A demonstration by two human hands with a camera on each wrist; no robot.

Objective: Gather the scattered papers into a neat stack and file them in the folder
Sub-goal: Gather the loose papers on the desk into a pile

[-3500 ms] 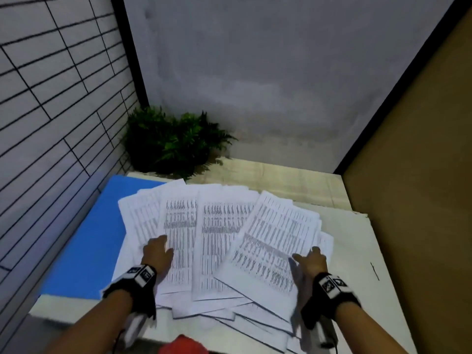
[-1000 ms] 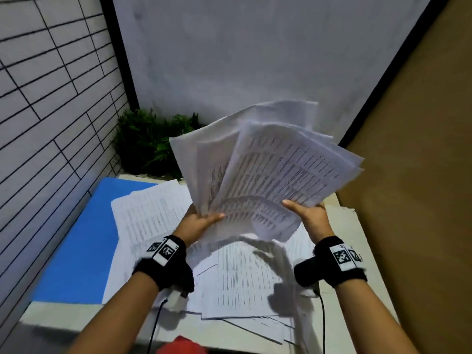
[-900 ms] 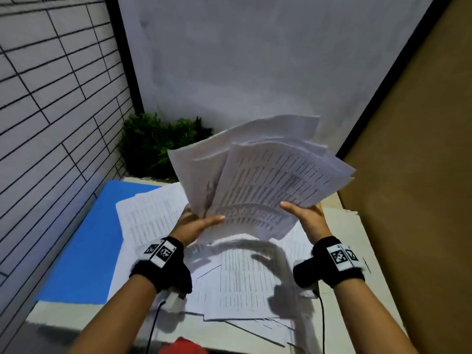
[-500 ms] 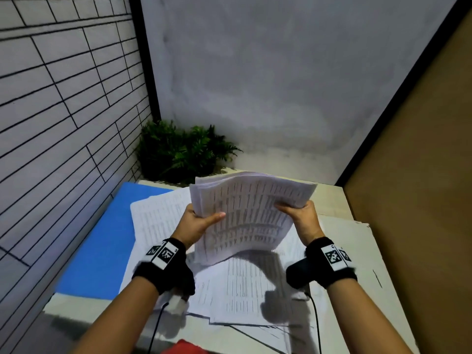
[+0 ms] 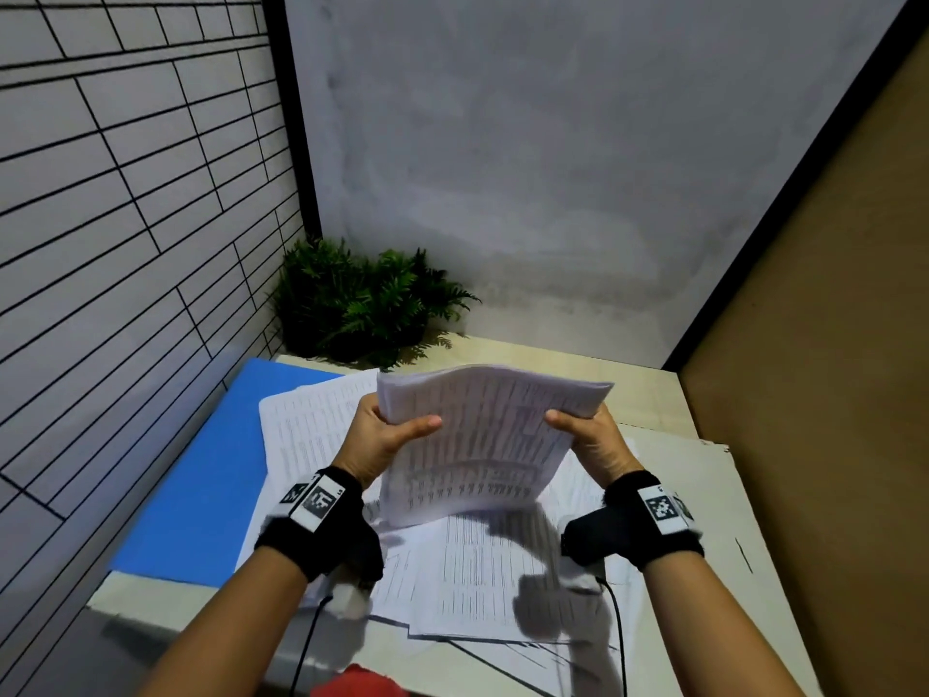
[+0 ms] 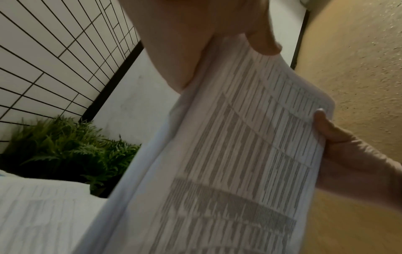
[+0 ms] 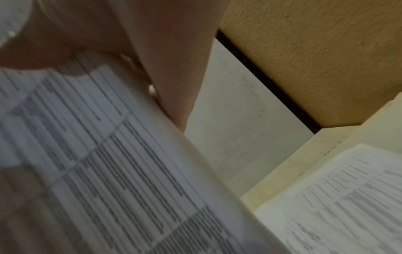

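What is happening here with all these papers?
A person is tidying printed papers. The left hand and the right hand each grip one side of a bundle of sheets, held upright above the table. More loose sheets lie on the table below, partly over a blue folder. Nothing is filed yet.

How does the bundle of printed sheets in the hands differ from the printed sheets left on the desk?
The held bundle of printed white sheets is up off the desk, tilted and bowed; the loose printed white sheets on the desk lie flat. The bundle's edges are roughly squared, with the left hand and right hand each pinching a side; the desk sheets are fanned, overlapping and untouched. Both carry dense rows of printed text.
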